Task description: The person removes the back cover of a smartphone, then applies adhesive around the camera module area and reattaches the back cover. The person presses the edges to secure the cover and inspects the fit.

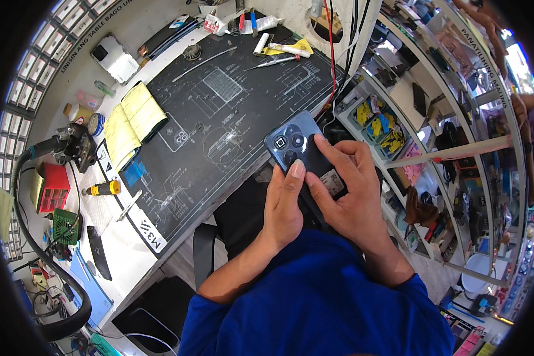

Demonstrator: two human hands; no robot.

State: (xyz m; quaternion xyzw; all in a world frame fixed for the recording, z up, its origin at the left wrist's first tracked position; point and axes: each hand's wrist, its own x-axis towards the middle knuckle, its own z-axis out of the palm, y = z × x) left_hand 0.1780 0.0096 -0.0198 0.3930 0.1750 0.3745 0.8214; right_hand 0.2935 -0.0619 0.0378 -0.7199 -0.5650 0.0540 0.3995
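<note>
Exposure bright and fairly even, shadows soft; phone (311, 157) and work mat (261, 89) reasonably sharp, glare blown out at far right, fine detail on the shelves (457, 153) soft, straight edges bowing toward the rim, corners vignetted black.

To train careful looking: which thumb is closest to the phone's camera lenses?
The thumb of the left hand, beside the lowest lens; that of the right hand lies farther down the phone.

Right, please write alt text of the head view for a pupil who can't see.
A person's left hand and right hand hold a blue rectangular phone, camera lenses facing up, near a black printed mat; an open yellow-paged notepad lies further left.
</note>
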